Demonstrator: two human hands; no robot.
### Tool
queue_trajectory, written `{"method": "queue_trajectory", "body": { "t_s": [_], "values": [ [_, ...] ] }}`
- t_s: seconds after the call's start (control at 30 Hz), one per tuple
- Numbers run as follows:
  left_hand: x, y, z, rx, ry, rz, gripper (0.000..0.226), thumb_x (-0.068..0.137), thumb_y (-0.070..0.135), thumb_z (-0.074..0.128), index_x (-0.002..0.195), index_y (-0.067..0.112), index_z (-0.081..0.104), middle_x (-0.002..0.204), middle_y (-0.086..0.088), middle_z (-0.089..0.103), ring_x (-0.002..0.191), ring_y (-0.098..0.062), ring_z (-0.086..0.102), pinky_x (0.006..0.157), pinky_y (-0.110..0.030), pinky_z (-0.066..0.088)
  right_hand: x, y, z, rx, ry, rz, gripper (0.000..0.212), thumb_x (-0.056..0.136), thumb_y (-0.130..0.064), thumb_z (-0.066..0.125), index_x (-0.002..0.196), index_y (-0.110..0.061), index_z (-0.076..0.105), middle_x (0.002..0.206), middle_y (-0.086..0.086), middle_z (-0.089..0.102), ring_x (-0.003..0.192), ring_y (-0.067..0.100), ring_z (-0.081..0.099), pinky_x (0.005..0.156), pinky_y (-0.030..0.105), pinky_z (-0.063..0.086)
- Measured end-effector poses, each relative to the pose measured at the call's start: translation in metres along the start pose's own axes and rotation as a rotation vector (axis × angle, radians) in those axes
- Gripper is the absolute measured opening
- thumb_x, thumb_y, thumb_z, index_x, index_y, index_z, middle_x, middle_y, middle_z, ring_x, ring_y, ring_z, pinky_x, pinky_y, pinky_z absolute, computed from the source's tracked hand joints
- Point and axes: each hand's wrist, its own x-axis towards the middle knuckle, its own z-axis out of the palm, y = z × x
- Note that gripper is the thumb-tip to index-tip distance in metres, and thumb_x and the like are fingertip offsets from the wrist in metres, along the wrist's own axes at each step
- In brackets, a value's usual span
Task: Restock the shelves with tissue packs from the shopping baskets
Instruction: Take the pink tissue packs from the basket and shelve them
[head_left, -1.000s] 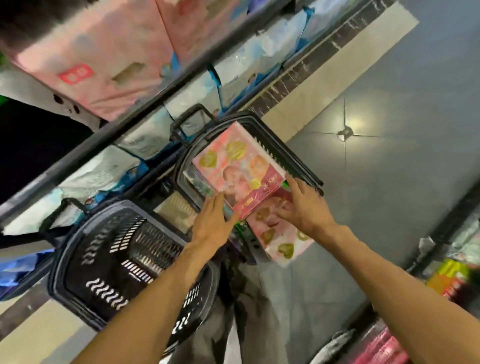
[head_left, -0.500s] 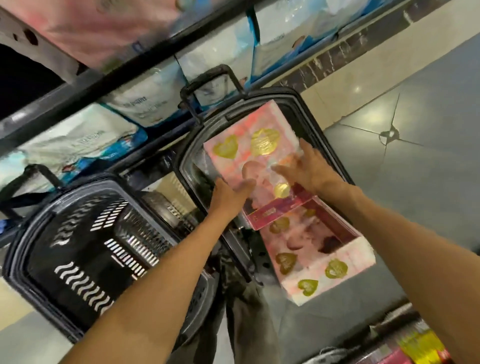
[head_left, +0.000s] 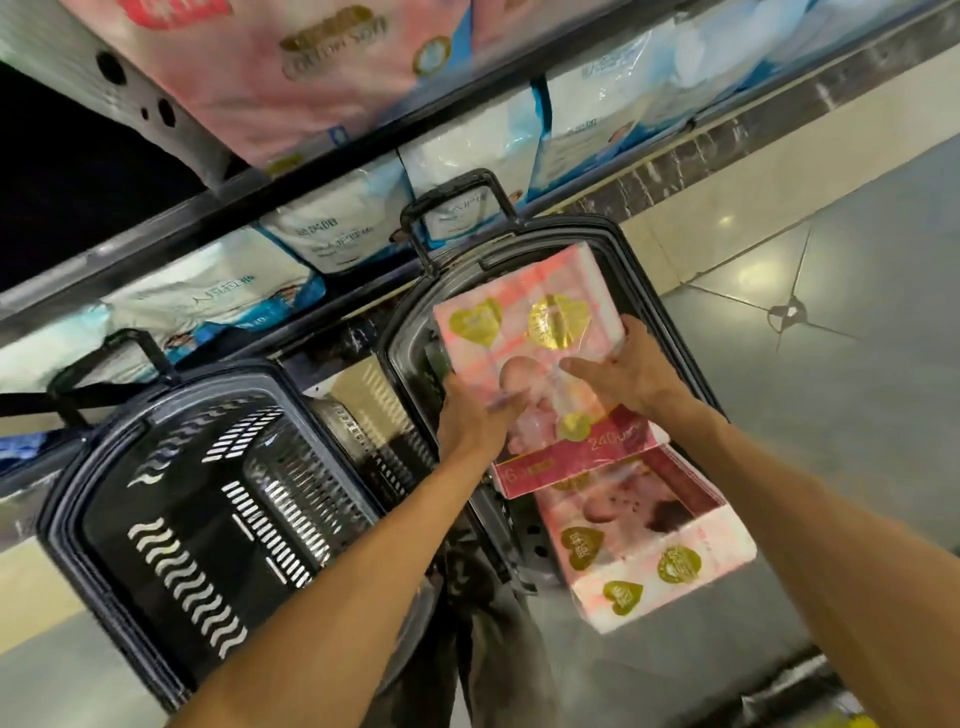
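Pink tissue packs, two: one (head_left: 535, 353) in both hands, one (head_left: 649, 545) below.

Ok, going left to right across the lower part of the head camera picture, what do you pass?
Empty black basket → left hand → pink tissue pack held over the second basket → right hand → grey floor tiles.
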Motion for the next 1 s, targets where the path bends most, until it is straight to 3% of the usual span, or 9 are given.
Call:
{"method": "queue_trajectory", "body": {
  "t_s": [0.1,0.23,0.4,0.47,0.57,0.7,0.83,0.93,1.0],
  "values": [
    [-0.022,0.0,-0.023,-0.005,0.006,0.079,0.089,0.073,0.058,0.084,0.139,0.019,0.039,0.131,0.0,0.063,0.116,-0.025,0.063,0.093,-0.04,0.053,-0.014,0.011,0.001,-0.039,0.044,-0.022,0.138,0.038,-0.095,0.076,0.149,-0.022,0.038,0.14,0.012,0.057,0.125,0.032,0.06,0.099,0.055,0.056],
    [-0.051,0.0,-0.059,0.007,0.034,0.201,0.106,0.053,0.085,0.079,0.14,0.035,0.044,0.127,0.012,0.066,0.116,-0.014,0.065,0.093,-0.047,0.057,-0.048,0.006,-0.004,-0.005,0.06,-0.043,0.127,0.04,-0.095,0.076,0.138,-0.019,0.047,0.127,0.018,0.063,0.11,0.04,0.067,0.089,0.059,0.059],
    [-0.143,0.032,-0.13,0.044,0.07,0.355,0.085,0.063,0.071,0.083,0.133,0.039,0.048,0.122,0.017,0.064,0.112,-0.009,0.063,0.09,-0.042,0.056,-0.095,-0.005,-0.006,0.092,0.098,-0.216,0.107,0.051,-0.087,0.081,0.14,-0.038,0.046,0.123,-0.008,0.065,0.113,0.022,0.066,0.088,0.052,0.06],
    [-0.189,0.043,-0.161,0.052,0.084,0.404,0.075,0.072,0.057,0.085,0.132,0.035,0.047,0.12,0.019,0.059,0.108,-0.007,0.059,0.086,-0.036,0.051,-0.169,-0.058,-0.02,0.103,0.103,-0.305,0.093,0.057,-0.078,0.085,0.135,-0.04,0.051,0.12,-0.011,0.067,0.111,0.016,0.067,0.089,0.044,0.061],
    [-0.246,0.048,-0.205,0.029,0.127,0.444,0.073,0.077,0.049,0.084,0.133,0.041,0.039,0.118,0.023,0.053,0.108,-0.007,0.056,0.084,-0.032,0.043,-0.267,-0.127,-0.036,0.11,0.113,-0.474,0.04,0.077,-0.038,0.09,0.11,-0.039,0.066,0.098,-0.02,0.074,0.092,-0.001,0.071,0.079,0.019,0.056],
    [-0.308,0.055,-0.26,-0.012,0.233,0.515,0.075,0.074,0.05,0.086,0.131,0.044,0.038,0.126,0.018,0.057,0.118,-0.013,0.059,0.092,-0.039,0.05,-0.334,-0.172,-0.046,0.162,0.096,-0.606,0.063,0.07,-0.063,0.087,0.123,-0.037,0.064,0.113,-0.01,0.072,0.105,0.011,0.071,0.085,0.043,0.062],
    [-0.365,0.066,-0.311,-0.054,0.341,0.592,0.084,0.072,0.056,0.085,0.141,0.038,0.041,0.132,0.014,0.061,0.118,-0.017,0.062,0.092,-0.042,0.053,-0.412,-0.233,-0.066,0.178,0.091,-0.768,0.036,0.08,-0.035,0.088,0.112,-0.026,0.072,0.105,0.0,0.078,0.099,0.018,0.076,0.082,0.052,0.062],
    [-0.402,0.078,-0.346,-0.084,0.421,0.673,0.096,0.07,0.062,0.083,0.149,0.043,0.033,0.136,0.018,0.059,0.12,-0.012,0.061,0.093,-0.04,0.054,-0.452,-0.272,-0.079,0.188,0.076,-0.907,0.039,0.085,-0.025,0.086,0.12,-0.022,0.07,0.113,0.0,0.077,0.107,0.018,0.074,0.089,0.048,0.061],
    [-0.425,0.087,-0.366,-0.099,0.48,0.716,0.1,0.068,0.069,0.079,0.151,0.047,0.03,0.141,0.019,0.056,0.124,-0.01,0.058,0.097,-0.043,0.053,-0.466,-0.292,-0.086,0.193,0.099,-0.923,0.05,0.082,-0.033,0.088,0.125,-0.019,0.066,0.115,-0.001,0.076,0.108,0.016,0.073,0.089,0.045,0.061]
  ]
}}
